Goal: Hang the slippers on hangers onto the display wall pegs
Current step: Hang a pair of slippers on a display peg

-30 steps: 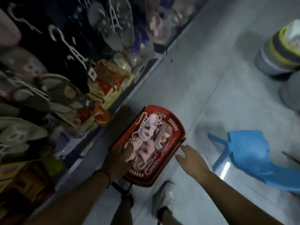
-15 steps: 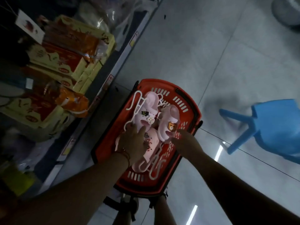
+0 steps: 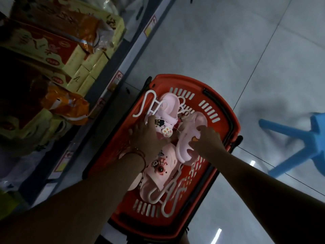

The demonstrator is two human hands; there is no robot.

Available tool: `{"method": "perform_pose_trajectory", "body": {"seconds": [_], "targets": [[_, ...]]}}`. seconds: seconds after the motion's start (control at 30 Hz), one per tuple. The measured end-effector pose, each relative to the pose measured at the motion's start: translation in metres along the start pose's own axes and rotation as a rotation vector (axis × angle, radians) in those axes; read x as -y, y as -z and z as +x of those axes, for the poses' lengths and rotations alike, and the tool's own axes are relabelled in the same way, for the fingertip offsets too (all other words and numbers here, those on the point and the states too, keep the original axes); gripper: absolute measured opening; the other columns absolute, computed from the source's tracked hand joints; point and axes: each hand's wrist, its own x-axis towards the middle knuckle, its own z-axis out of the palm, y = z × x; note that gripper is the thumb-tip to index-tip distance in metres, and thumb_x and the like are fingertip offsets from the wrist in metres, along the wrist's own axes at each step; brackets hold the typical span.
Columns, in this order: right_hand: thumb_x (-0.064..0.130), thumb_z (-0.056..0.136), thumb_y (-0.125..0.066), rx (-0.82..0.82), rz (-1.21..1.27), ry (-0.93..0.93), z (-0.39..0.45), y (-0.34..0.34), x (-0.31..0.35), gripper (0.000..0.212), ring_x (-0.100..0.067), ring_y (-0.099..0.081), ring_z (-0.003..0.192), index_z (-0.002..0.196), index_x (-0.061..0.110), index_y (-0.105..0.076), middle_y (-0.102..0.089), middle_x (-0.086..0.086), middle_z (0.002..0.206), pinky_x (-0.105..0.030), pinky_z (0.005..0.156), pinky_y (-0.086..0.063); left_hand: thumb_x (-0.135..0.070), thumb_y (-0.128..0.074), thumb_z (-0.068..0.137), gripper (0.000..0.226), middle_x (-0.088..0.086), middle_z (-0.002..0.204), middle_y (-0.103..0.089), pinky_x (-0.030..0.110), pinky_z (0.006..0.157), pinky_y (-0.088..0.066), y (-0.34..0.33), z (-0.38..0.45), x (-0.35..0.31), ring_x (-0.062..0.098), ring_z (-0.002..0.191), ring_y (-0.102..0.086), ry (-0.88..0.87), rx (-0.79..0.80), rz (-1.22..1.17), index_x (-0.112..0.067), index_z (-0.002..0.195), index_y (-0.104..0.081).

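Left hand: the left hand (image 3: 146, 136) reaches into the red basket (image 3: 226, 118) and lies on the pink slipper (image 3: 168, 110) at the basket's far end; its fingers curl down over that slipper beside the black charm, but whether they actually close round it I cannot tell.
Right hand: the right hand (image 3: 207, 140) grips a second pink slipper (image 3: 190, 136) on the basket's right side, with fingers curled over the top of the strap and thumb at the side.
Slippers: all lie inside the basket; a third pink slipper (image 3: 161, 166) with small charms sits in the middle, partly under the left wrist, and another lies beneath it toward the basket's near end.
Hangers: one white hanger (image 3: 149, 104) rests at the basket's far left corner, touching the far slipper; more white hangers (image 3: 168, 194) lie at the near end, tangled with the lower slippers.
Basket: it stands on the pale tiled floor (image 3: 202, 41), just right of the shelf edge (image 3: 112, 81).
Shelf: left of the basket, it holds red and yellow boxes (image 3: 58, 48) and an orange packet (image 3: 65, 106).
Stool: a blue stool (image 3: 306, 138) stands on the floor, well right of the basket.
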Motion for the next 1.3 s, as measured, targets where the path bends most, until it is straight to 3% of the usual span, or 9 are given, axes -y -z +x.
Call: {"method": "perform_pose_trajectory", "body": {"seconds": [0.07,0.23,0.4,0.6,0.73,0.97,1.1,1.2,1.3], "targets": [[0.016,0.087,-0.076,-0.018,0.061,-0.013,-0.001,0.005,0.001,0.050,-0.017,-0.063,0.086,0.131,0.013,-0.052,-0.059,0.000,0.106,-0.030,0.071,-0.060,-0.060,-0.079,0.072,0.104,0.010,0.158,-0.034,0.054,0.119,-0.020,-0.001,0.005,-0.005,0.035,0.146,-0.029,0.010,0.018,-0.019,-0.025,0.151,-0.021],[0.019,0.088,-0.074,-0.021,0.102,0.035,-0.020,0.005,0.004,0.036,-0.023,-0.065,0.101,0.120,0.018,-0.057,-0.063,-0.003,0.120,-0.044,0.086,-0.061,-0.068,-0.072,0.075,0.119,0.018,0.156,-0.026,0.054,0.113,-0.028,-0.005,0.007,-0.008,0.039,0.140,-0.034,-0.027,0.073,0.146,-0.029,0.158,0.004],[0.026,0.088,-0.075,-0.032,0.277,0.071,-0.046,-0.001,0.005,0.027,-0.023,-0.066,0.104,0.103,0.029,-0.052,-0.065,0.001,0.116,-0.047,0.092,-0.058,-0.047,-0.082,0.076,0.121,0.015,0.141,-0.034,0.036,0.079,-0.044,-0.010,0.000,-0.001,0.030,0.113,-0.049,-0.066,-0.008,-0.040,-0.043,0.157,0.008],[0.030,0.090,-0.072,-0.140,0.397,0.015,-0.079,0.004,-0.003,0.026,-0.007,-0.061,0.082,0.103,0.029,-0.049,-0.058,0.011,0.100,-0.014,0.062,-0.051,-0.047,-0.086,0.068,0.126,0.015,0.147,-0.031,0.047,0.102,-0.044,0.020,-0.021,0.004,0.037,0.133,-0.038,-0.118,-0.095,-0.007,-0.034,0.160,-0.001],[0.030,0.091,-0.071,-0.149,0.383,-0.029,-0.102,0.019,-0.007,0.028,-0.001,-0.057,0.073,0.107,0.027,-0.049,-0.058,0.011,0.101,-0.009,0.050,-0.041,-0.047,-0.086,0.069,0.124,0.014,0.151,-0.031,0.044,0.108,-0.038,0.063,-0.051,-0.011,0.034,0.138,-0.034,-0.177,-0.103,0.040,-0.028,0.161,-0.005],[0.027,0.094,-0.067,-0.237,0.362,-0.026,-0.165,0.085,0.014,0.023,-0.003,-0.057,0.066,0.111,0.022,-0.051,-0.054,0.016,0.081,-0.017,0.052,-0.047,-0.056,-0.084,0.069,0.129,0.009,0.154,-0.028,0.040,0.111,-0.033,0.158,-0.112,-0.063,0.029,0.142,-0.030,-0.369,-0.132,0.048,-0.030,0.161,0.002],[0.022,0.092,-0.069,-0.273,0.427,-0.006,-0.230,0.144,0.036,0.023,-0.009,-0.064,0.073,0.111,0.023,-0.055,-0.061,0.014,0.082,-0.034,0.070,-0.060,-0.060,-0.081,0.069,0.126,0.008,0.155,-0.028,0.039,0.111,-0.034,0.228,-0.161,-0.101,0.029,0.142,-0.029,-0.487,-0.197,0.039,-0.032,0.161,0.002],[0.019,0.091,-0.068,-0.322,0.508,0.014,-0.298,0.193,0.053,0.023,-0.009,-0.063,0.079,0.111,0.026,-0.059,-0.065,0.008,0.087,-0.027,0.067,-0.051,-0.055,-0.081,0.071,0.122,0.003,0.143,-0.035,0.026,0.099,-0.034,0.288,-0.203,-0.130,0.022,0.130,-0.039,-0.579,-0.188,-0.037,-0.037,0.159,0.002],[0.017,0.090,-0.067,-0.451,0.643,0.035,-0.369,0.245,0.070,0.019,-0.015,-0.064,0.092,0.108,0.025,-0.065,-0.066,0.007,0.091,-0.028,0.076,-0.047,-0.063,-0.077,0.070,0.120,-0.001,0.131,-0.041,0.035,0.095,-0.048,0.342,-0.244,-0.153,0.019,0.117,-0.048,-0.635,-0.201,-0.004,-0.039,0.157,0.001]]}}
